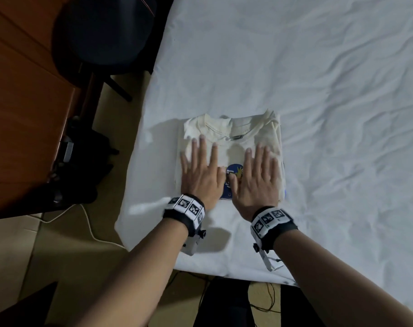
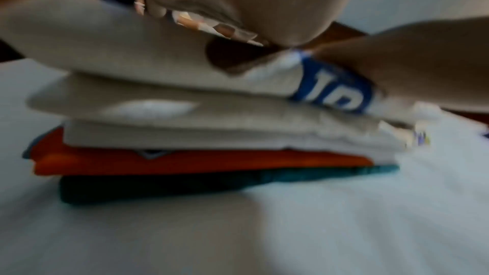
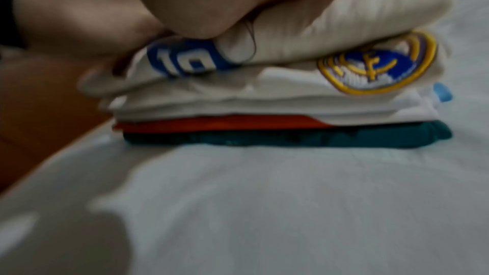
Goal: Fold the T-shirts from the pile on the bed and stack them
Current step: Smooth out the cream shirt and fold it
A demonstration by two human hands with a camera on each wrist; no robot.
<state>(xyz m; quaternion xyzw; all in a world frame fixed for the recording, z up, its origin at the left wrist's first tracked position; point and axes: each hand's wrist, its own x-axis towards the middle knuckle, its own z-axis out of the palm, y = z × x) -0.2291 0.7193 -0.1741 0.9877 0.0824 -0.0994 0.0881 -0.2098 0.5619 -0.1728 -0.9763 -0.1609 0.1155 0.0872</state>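
Both hands, left hand (image 1: 199, 172) and right hand (image 1: 257, 179), press flat with straight, spread fingers on the cream T-shirt (image 1: 233, 135). It tops a stack (image 2: 206, 139) of white, orange and teal shirts on the bed (image 1: 330, 102).

One stack of folded T-shirts (image 3: 264, 99) lay on one bed (image 1: 318, 90). Its layers counted roughly five: one teal shirt (image 3: 291, 138) at the bottom, one orange shirt (image 3: 211, 125) above it, and about three cream or white ones, blurred at their edges. Two hands (image 1: 200, 173) pressed flat on top. One dark chair (image 1: 101, 31) stood beside the bed.
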